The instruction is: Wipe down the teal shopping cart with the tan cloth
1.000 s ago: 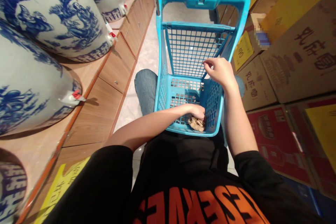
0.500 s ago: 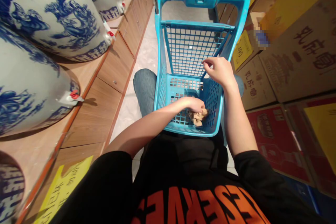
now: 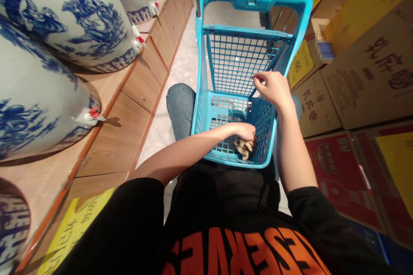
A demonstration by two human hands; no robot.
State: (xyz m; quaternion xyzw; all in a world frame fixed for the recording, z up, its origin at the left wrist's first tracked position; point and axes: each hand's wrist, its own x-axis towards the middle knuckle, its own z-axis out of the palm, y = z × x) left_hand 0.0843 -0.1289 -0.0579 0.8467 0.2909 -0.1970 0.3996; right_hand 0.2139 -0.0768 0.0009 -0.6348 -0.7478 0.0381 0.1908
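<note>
A blue plastic shopping basket cart (image 3: 201,68) with mesh sides stands between my knees, its handle frame at the far end. My left hand (image 3: 244,131) reaches down inside it, fingers closed on a crumpled tan-and-brown bundle (image 3: 244,148) near the basket's near right corner. The bundle looks like cloth, but its exact kind is not clear. My right hand (image 3: 272,88) hovers at the basket's right rim, in front of the mesh panel (image 3: 238,60). Its fingers are curled in, and nothing shows between them.
Large blue-and-white porcelain jars (image 3: 93,21) with taps line a wooden cabinet (image 3: 129,116) on the left. Stacked cardboard boxes (image 3: 371,64) with yellow price signs (image 3: 301,64) stand close on the right. Tiled floor (image 3: 183,58) shows between the cabinet and the cart.
The bundle has been turned or bunched under my left hand and shows a different, darker shape. The right hand keeps its curled pose. The whole view has shifted slightly.
</note>
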